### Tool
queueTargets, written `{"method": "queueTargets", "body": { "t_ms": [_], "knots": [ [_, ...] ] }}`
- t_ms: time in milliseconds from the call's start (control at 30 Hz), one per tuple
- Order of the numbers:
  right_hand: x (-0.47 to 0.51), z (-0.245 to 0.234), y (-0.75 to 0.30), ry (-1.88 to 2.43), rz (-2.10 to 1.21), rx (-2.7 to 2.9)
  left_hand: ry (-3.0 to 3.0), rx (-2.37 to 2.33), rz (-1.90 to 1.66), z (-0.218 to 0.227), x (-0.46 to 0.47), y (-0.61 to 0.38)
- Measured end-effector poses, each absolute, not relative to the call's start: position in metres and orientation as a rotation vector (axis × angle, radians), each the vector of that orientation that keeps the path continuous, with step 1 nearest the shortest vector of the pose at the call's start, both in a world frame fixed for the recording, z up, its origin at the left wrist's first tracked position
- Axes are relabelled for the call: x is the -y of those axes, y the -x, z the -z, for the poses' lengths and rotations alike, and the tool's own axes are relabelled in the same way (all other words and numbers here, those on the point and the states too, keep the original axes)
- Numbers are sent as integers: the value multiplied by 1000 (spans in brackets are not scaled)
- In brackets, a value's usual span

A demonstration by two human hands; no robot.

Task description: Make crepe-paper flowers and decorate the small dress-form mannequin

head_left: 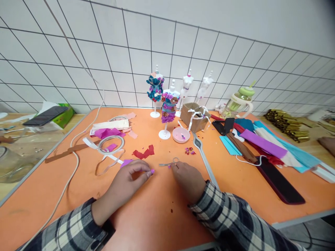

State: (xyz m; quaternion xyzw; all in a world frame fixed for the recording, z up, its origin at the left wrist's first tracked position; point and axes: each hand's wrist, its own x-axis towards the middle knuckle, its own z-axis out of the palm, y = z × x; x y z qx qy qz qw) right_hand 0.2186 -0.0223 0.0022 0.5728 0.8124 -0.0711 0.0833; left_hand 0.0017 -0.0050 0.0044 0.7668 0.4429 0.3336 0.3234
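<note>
My left hand (pixel 133 179) is closed in a pinch on a small purple paper piece (pixel 153 172). A larger purple paper scrap (pixel 127 162) lies behind its knuckles. My right hand (pixel 188 179) is closed at the handle of small metal scissors (pixel 164 164). The blades point left, low over the orange table, and one finger loop shows above my fingertips. Another purple bit lies just under the blades. Torn red paper (pixel 143 152) is beyond my left hand. Past my right hand sits a small group of red and purple paper bits (pixel 190 151).
A mini mannequin (pixel 169 108) with purple ruffles stands mid-table, with several others behind. Near it are a pink bowl (pixel 181 134) and a cardboard box (pixel 195 116). Tape (pixel 111 144) lies left. Folded crepe paper (pixel 264 143), a dark phone (pixel 280 181) and a bottle (pixel 237 103) are right.
</note>
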Motion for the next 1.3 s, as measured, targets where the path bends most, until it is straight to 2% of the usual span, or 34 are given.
{"method": "queueTargets", "body": {
  "t_ms": [167,367,533,733,1100,1233,1300],
  "knots": [
    [26,1,-218,-1804,215,-2427,-1921,-1175,-903,-6,5,-1],
    [11,4,-241,-1867,417,-2603,-1959,-1179,-922,-6,7,2],
    [5,-4,-237,-1695,284,-2488,-1993,-1169,-982,1,4,2],
    [9,0,-223,-1819,219,-2272,-1971,-1226,-1136,18,-6,6],
    [11,4,-231,-1792,141,-2292,-1920,-1229,-1150,24,-9,5],
    [10,7,-236,-1920,114,-2322,-1822,-1215,-1122,20,-6,2],
    [5,12,-241,-2012,202,-2444,-1803,-1197,-1113,17,-3,1]
  ]
}}
